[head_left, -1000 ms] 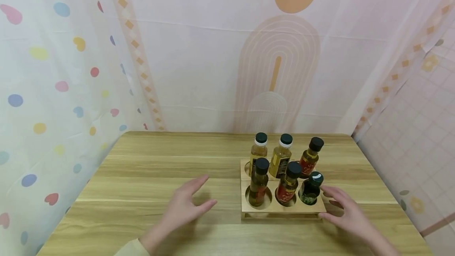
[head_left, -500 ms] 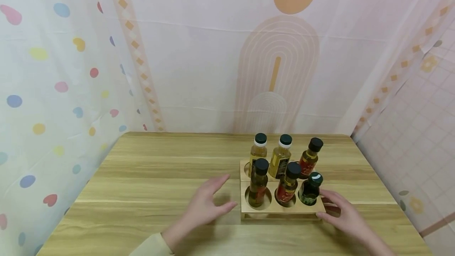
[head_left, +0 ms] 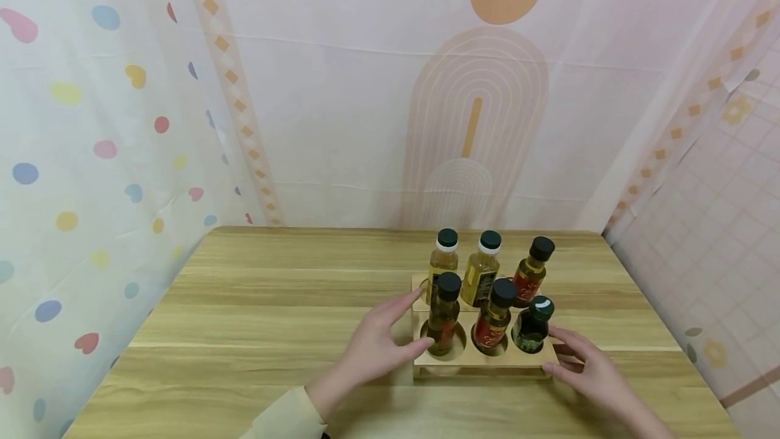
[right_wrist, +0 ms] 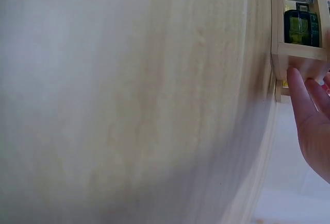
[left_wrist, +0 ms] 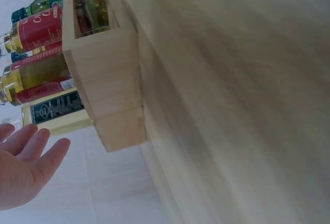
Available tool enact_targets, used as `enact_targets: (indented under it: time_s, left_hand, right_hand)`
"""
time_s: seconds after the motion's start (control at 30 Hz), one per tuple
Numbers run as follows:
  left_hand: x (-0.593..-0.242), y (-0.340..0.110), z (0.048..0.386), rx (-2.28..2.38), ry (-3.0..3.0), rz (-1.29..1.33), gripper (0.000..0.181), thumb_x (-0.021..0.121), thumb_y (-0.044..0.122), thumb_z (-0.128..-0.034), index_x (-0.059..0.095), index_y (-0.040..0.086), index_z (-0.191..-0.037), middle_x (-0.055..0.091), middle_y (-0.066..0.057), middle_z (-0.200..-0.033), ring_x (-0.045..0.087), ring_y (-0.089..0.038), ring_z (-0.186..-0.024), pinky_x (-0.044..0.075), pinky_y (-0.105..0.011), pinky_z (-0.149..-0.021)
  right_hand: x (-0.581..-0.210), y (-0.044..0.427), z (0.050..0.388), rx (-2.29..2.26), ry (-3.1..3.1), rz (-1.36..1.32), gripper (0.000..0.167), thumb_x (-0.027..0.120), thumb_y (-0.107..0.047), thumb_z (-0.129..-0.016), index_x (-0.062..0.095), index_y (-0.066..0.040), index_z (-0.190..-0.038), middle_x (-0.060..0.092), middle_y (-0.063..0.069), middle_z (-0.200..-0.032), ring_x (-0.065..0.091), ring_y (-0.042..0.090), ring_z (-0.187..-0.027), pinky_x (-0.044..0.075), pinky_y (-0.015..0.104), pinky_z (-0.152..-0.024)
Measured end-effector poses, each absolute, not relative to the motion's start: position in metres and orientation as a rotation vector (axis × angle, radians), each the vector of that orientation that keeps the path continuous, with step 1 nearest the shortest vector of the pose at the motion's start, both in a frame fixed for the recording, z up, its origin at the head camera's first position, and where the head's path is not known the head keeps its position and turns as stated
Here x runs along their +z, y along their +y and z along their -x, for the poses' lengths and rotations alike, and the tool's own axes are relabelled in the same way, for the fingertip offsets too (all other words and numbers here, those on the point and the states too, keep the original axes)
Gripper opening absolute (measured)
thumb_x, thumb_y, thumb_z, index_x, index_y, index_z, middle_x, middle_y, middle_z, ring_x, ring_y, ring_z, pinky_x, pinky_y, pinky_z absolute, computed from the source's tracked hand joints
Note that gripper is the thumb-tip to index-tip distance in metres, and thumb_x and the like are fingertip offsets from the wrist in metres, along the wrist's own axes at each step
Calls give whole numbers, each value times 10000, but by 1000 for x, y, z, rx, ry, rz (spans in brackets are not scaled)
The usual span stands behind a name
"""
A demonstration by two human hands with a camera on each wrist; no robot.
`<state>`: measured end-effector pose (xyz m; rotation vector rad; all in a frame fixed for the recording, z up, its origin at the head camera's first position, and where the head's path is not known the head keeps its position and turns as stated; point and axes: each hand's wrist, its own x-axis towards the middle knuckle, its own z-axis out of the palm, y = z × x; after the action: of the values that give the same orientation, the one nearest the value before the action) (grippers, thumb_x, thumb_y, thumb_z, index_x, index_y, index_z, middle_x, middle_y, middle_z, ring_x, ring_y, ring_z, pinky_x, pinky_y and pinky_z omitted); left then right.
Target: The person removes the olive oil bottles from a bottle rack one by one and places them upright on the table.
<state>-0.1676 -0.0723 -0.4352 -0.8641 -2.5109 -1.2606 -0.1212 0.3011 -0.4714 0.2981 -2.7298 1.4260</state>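
A two-tier wooden rack [head_left: 487,358] holds several bottles in round holes, among them a dark green-capped bottle [head_left: 533,327] at front right and a black-capped bottle [head_left: 447,317] at front left. My left hand [head_left: 378,347] is at the rack's left end, thumb and fingers spread; the left wrist view shows this hand [left_wrist: 23,170] with extended fingers beside the rack [left_wrist: 105,80], contact unclear. My right hand [head_left: 594,371] is at the right end, thumb by the front corner. In the right wrist view, the hand [right_wrist: 312,126] touches the rack's end panel [right_wrist: 301,62] with extended fingers.
The rack stands on a wood-grain table [head_left: 262,303], right of its middle. Behind the table hangs a pale patterned curtain [head_left: 341,120]; a dotted curtain [head_left: 122,175] is at the left and a checked one [head_left: 725,222] at the right.
My left hand has moved right across the table to the rack's left end. The right hand has shifted slightly at the right end. The rack and bottles look unmoved.
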Motion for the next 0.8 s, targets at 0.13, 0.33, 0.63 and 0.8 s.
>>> enact_targets:
  time_s: [0.13,0.33,0.63,0.8]
  left_hand:
    - [-430,-65,170,-1302,-2513,854,733,789,413,-833,517,132,-1453,563,-57,-1405,529,-309,-1270,444,-527,-1024]
    - [-420,-55,173,-1388,-2489,885,722,786,371,-849,502,103,-1457,542,-71,-1424,529,-239,-1273,522,-394,-951]
    - [-411,-43,180,-1474,-2427,948,694,802,201,-847,493,57,-1452,627,-81,-1307,601,-220,-1167,570,-354,-854]
    - [-407,-38,184,-1597,-2381,941,614,778,94,-858,529,29,-1415,673,-82,-1224,644,-206,-1081,571,-343,-849]
  right_hand:
    - [-471,300,121,1440,-2726,-269,606,793,-98,-839,533,65,-1361,496,334,-1341,609,444,-1062,580,311,-783]
    - [-472,299,120,1427,-2695,-294,588,786,-78,-842,540,76,-1354,492,333,-1355,627,380,-1050,583,297,-762]
    - [-481,301,121,1396,-2589,-448,508,768,-13,-840,581,109,-1297,519,203,-1373,507,-101,-1083,569,225,-770]
    - [-483,303,121,1428,-2556,-487,491,749,-14,-858,578,112,-1300,445,-221,-1342,492,-107,-1120,564,217,-776]
